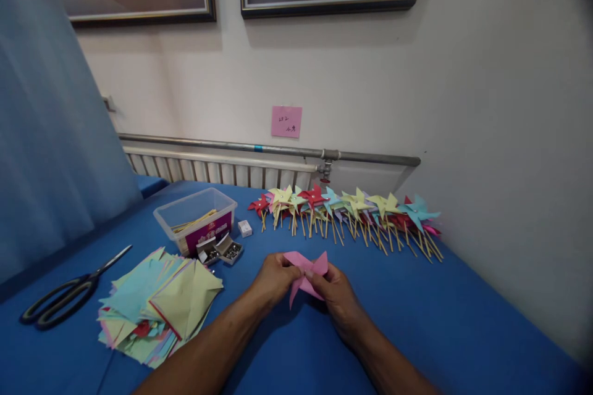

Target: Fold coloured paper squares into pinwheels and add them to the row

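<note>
Between my two hands, above the blue table, is a pink paper pinwheel [319,265] with its points folded in toward the middle. My left hand [274,278] pinches it from the left, thumb at the centre. From the right, my right hand [337,296] grips it, its thumb also pressed near the centre. Whether a pin sits under the thumbs cannot be made out. No stick shows on this pinwheel.
Finished pinwheels on sticks [356,203] lie in a row at the back. To the left are a paper stack [162,302], scissors [76,290], a plastic tub [194,203] of sticks, small open boxes of pins [229,251] and a small white box [245,228]. A wall borders the right.
</note>
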Action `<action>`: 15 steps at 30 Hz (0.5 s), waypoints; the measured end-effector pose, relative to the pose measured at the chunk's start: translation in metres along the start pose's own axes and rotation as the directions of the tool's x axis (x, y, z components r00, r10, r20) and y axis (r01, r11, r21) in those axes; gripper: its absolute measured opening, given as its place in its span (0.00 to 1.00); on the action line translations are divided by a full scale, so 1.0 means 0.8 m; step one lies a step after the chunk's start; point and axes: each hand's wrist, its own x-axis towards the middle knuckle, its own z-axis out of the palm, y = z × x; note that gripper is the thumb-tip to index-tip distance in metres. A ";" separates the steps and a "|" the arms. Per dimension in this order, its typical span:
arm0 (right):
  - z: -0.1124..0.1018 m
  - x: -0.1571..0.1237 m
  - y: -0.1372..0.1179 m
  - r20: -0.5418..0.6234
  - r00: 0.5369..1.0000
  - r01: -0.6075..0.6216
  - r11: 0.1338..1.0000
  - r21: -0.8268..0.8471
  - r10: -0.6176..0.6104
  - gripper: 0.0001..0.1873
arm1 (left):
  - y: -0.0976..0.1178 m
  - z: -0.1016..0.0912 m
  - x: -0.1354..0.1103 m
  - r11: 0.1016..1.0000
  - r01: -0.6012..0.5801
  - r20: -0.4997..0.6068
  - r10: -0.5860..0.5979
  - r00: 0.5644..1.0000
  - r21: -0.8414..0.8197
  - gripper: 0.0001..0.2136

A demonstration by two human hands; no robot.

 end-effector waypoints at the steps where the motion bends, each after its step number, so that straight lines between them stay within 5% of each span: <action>1: -0.001 0.001 0.001 0.002 1.000 0.001 1.000 -0.006 -0.001 0.21 | 0.001 0.001 0.000 1.000 -0.004 -0.001 0.004 1.000 -0.001 0.07; 15: 0.003 -0.005 -0.006 0.014 1.000 -0.014 1.000 0.007 0.014 0.22 | -0.002 0.000 0.000 0.998 -0.013 -0.018 0.012 1.000 -0.069 0.06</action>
